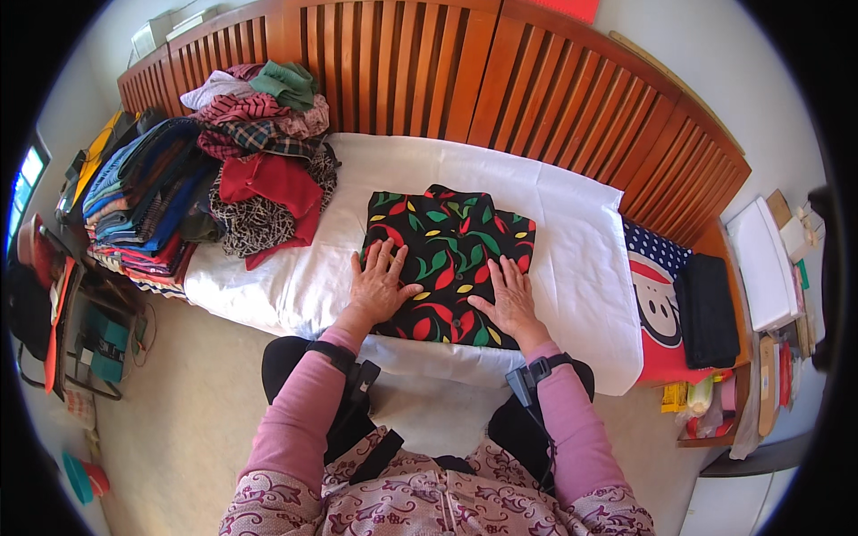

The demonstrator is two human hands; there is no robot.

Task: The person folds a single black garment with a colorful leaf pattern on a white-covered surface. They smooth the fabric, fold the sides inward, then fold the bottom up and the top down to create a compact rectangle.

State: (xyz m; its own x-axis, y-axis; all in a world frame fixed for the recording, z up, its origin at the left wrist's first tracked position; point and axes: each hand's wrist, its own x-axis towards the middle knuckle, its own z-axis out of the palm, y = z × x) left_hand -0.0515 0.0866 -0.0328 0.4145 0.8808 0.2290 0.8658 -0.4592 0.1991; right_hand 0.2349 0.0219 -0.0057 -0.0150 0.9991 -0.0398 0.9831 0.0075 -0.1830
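Before me a black button-up shirt (442,248) with a red, green and yellow leaf print lies folded into a rough rectangle. Its collar points away from me, and its buttons run down the middle. My left hand (381,285) rests flat on the shirt's left side, fingers apart. On the right side, my right hand (507,295) lies palm down with its fingers slightly spread. Neither hand grips the fabric. Beneath the shirt spreads a white sheet (583,268) with creases.
A stack of folded clothes (134,201) stands at the left, beside a loose heap of garments (268,161). Behind rises a slatted wooden backrest (395,67). On the right, a folded black cloth (707,311) lies on a red cartoon-print cover (657,355).
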